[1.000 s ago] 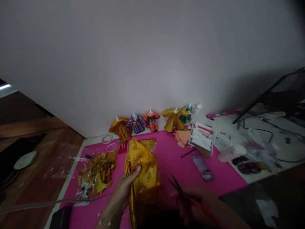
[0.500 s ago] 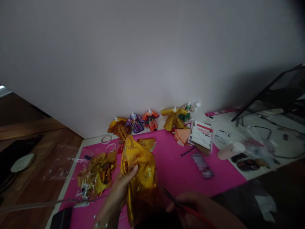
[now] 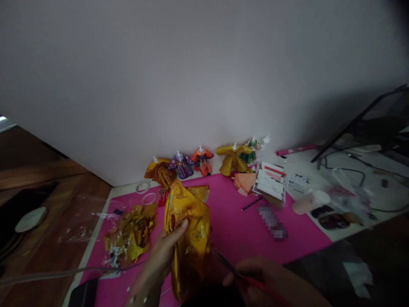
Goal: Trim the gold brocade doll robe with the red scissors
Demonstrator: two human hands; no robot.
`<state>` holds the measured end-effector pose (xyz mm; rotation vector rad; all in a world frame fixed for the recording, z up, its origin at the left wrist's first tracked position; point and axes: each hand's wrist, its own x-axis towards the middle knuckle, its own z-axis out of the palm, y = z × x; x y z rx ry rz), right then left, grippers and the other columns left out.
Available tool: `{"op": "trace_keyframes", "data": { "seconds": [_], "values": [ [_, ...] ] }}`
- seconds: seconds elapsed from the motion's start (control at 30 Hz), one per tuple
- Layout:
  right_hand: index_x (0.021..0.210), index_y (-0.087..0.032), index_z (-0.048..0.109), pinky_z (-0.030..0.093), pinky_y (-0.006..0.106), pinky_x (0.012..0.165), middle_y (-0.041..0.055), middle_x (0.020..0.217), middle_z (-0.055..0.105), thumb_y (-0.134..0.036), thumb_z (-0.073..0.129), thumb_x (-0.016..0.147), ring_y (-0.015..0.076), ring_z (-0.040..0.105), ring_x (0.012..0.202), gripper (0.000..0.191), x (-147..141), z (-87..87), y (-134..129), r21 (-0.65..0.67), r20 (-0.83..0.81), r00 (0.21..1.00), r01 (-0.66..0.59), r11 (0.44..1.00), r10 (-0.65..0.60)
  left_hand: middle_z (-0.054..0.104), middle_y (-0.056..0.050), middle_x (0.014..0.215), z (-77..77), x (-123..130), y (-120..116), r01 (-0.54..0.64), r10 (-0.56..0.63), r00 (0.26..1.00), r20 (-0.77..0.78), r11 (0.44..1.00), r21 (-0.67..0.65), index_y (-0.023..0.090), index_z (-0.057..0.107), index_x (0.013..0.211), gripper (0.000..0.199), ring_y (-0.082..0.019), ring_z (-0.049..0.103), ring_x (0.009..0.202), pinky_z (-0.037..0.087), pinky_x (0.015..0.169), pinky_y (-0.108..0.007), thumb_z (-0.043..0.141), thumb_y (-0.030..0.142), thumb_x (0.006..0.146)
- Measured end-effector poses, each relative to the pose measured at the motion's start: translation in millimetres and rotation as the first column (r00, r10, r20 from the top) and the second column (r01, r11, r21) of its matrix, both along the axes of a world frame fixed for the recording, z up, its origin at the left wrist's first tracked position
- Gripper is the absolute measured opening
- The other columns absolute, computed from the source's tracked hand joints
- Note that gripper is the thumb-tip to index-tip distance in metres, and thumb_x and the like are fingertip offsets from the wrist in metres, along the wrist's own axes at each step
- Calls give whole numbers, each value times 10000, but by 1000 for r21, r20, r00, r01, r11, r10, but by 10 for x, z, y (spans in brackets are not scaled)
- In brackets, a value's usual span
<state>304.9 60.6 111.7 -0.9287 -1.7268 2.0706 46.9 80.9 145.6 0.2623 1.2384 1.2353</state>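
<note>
A piece of shiny golden-yellow patterned fabric is gripped by my left hand, its thumb lying across the front. The cloth hangs down toward the bottom of the view, where its lower end is in shadow. On the right, my right hand is closed around red-handled scissors. Their dark blades point up and left, with the tips at the right edge of the fabric. Dim light hides whether the blades are apart.
Small doll robes, among them a purple one and an orange one, lean along the wall. A heap of gold scraps lies left on the pink mat. Papers, a pencil and a pale bottle lie right.
The scissors' tips have moved slightly left, to the fabric's edge. The fabric and my left hand have shifted a little to the right.
</note>
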Motion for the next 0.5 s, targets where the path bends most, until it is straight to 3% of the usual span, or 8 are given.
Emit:
{"op": "trace_keyframes", "data": {
  "seconds": [0.2,0.33,0.5],
  "values": [
    [1214,-207,709,439,204,604,12,838,642,-493,715,879,129,568,711,440,-65,-65,13,-125,-79,996,28,992,-38,837,-127,897,8,38,-8,26,-25,997,-79,1000,12,120,739,978,467,-373,745,1044,627,862,-405,914,278,575],
    [1224,-204,697,462,234,657,29,888,663,-553,716,856,149,588,748,508,-88,-135,-9,-147,-116,993,2,989,-19,836,-133,906,39,70,-16,45,-46,995,-90,999,-6,116,744,1001,483,-378,752,1022,636,837,-399,905,292,581],
    [1195,-214,711,485,276,733,57,1010,695,-546,707,862,194,619,856,470,-125,-256,-40,-101,-76,996,46,994,-54,837,-111,842,55,100,-29,-17,17,999,-43,1000,-14,124,750,975,468,-367,770,968,649,795,-387,910,258,556]
  ]
}}
